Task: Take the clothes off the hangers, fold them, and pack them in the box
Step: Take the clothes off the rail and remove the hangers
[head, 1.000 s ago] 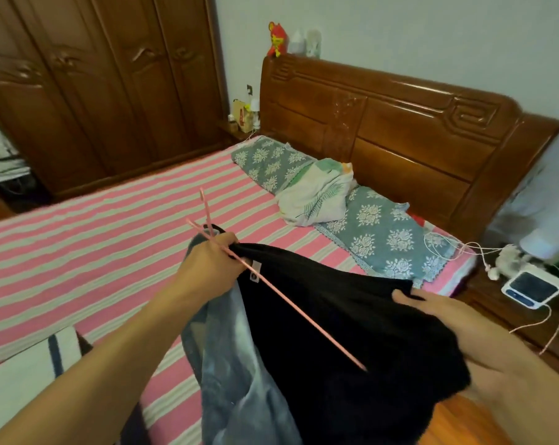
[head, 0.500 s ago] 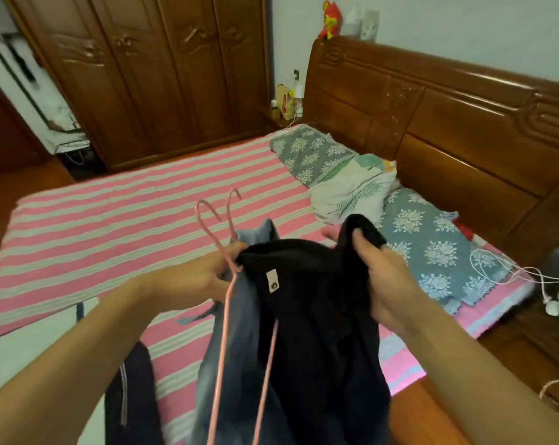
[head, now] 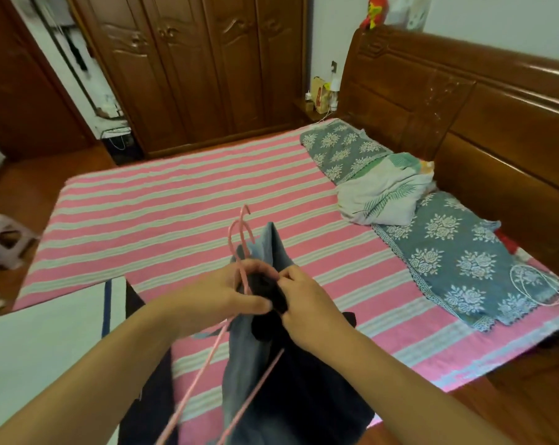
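Head view: Standing at the bed point(head: 175, 200), a person's left hand point(head: 220, 297) closes around the necks of two pink hangers point(head: 239, 239), apparently to steady them, their hooks rising just beyond its knuckles. The right hand point(head: 307, 300), touching the left, pinches the bunched collar of a black garment point(head: 304, 396), seemingly working it off a hanger. Dark and limp, it hangs below both hands beside a grey-blue garment point(head: 249, 364). No box is visible.
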